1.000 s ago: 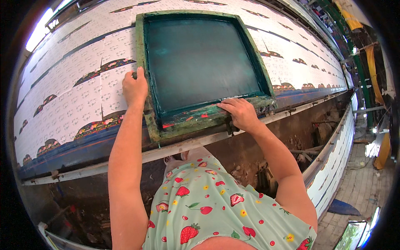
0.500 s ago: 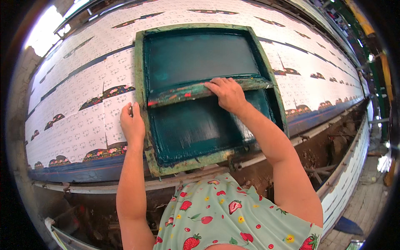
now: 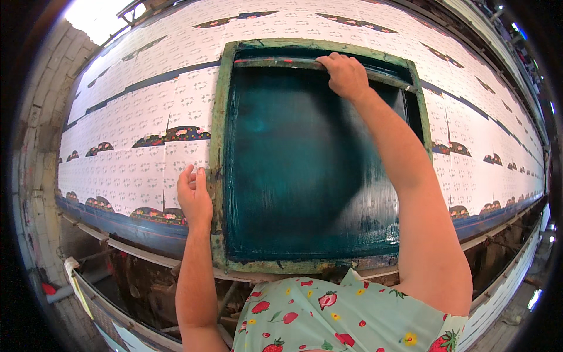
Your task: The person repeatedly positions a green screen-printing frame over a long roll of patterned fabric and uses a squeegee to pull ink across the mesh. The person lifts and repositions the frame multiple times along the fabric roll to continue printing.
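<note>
A screen-printing frame (image 3: 221,117), greenish and stained, lies flat in front of me. Dark teal ink coats its mesh (image 3: 287,170). Across the far end of the mesh rests a long, paint-marked squeegee (image 3: 275,63). My right hand (image 3: 347,77) grips that squeegee from above near its middle, the arm stretched over the mesh. Beside the frame's left rail is my left hand (image 3: 195,199), fingers loosely bent and thumb apart, with nothing seen in it. Under the frame lies white fabric (image 3: 117,176) printed with small motifs and dark floral scallops.
The long printing table has a blue near edge (image 3: 129,230) and a pale rail (image 3: 135,251) along it. A brick wall (image 3: 44,117) stands at left. Another table edge with white printed cloth (image 3: 510,281) runs at lower right.
My right hand has pushed the squeegee from mid-mesh to the far end of the frame. My left hand stays beside the left rail, a little nearer to me. The view has shifted slightly.
</note>
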{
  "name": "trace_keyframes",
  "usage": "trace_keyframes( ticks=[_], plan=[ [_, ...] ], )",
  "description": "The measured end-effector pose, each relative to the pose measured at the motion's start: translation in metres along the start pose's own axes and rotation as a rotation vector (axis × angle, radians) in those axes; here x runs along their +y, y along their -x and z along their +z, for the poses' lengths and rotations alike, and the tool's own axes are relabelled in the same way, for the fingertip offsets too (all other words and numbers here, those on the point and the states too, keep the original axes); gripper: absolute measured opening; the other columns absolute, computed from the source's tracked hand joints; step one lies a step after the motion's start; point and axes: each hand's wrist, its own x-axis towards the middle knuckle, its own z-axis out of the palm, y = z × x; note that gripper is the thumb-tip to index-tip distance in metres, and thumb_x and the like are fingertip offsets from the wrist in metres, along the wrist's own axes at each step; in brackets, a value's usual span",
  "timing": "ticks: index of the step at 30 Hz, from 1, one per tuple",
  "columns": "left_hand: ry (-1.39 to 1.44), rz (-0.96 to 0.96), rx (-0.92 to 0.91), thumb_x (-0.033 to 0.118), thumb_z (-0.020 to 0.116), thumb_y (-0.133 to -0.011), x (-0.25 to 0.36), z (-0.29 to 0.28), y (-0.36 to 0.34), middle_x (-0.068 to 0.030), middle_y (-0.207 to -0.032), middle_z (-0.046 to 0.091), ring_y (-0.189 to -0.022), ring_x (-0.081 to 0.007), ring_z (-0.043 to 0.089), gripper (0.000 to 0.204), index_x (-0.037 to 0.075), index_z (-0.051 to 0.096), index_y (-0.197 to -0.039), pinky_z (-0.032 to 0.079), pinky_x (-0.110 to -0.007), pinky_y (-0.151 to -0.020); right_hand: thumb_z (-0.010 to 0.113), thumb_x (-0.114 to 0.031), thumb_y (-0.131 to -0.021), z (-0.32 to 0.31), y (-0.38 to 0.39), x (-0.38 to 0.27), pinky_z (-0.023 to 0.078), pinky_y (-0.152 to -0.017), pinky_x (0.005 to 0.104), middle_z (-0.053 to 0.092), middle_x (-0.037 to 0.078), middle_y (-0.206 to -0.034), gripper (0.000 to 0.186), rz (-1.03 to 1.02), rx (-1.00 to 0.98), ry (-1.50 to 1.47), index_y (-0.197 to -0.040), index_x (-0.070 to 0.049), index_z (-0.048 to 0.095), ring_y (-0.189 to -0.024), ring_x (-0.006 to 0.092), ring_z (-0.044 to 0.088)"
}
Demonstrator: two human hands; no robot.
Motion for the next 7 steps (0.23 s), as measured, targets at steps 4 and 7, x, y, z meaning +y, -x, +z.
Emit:
trace_keyframes(
  ticks=[4, 7],
  plan=[
    [-0.088, 0.015, 0.018, 0.029, 0.07, -0.114, 0.001, 0.0, 0.001, -0.0119, -0.121, 0.072, -0.104, -0.017, 0.066, 0.046, -0.003, 0.066, -0.147, 0.055, -0.034, -0.091, 0.066, -0.004, -0.095, -0.01, -0.023, 0.01, 0.062, -0.097, 0.053, 0.08, 0.012, -0.125, 0.046, 0.077, -0.103, -0.036, -0.135, -0.023, 0.077, -0.116, 0.0379, 0.077],
    [-0.066, -0.025, 0.001, 0.028, 0.069, -0.115, 0.007, -0.001, 0.002, -0.0115, -0.126, 0.073, -0.116, -0.0157, 0.067, 0.045, -0.001, 0.065, -0.149, 0.052, -0.031, -0.104, 0.067, -0.007, -0.096, -0.009, -0.026, 0.021, 0.062, -0.099, 0.055, 0.08, 0.012, -0.126, 0.045, 0.083, -0.079, -0.033, -0.137, -0.023, 0.077, -0.116, 0.038, 0.078]
  ],
)
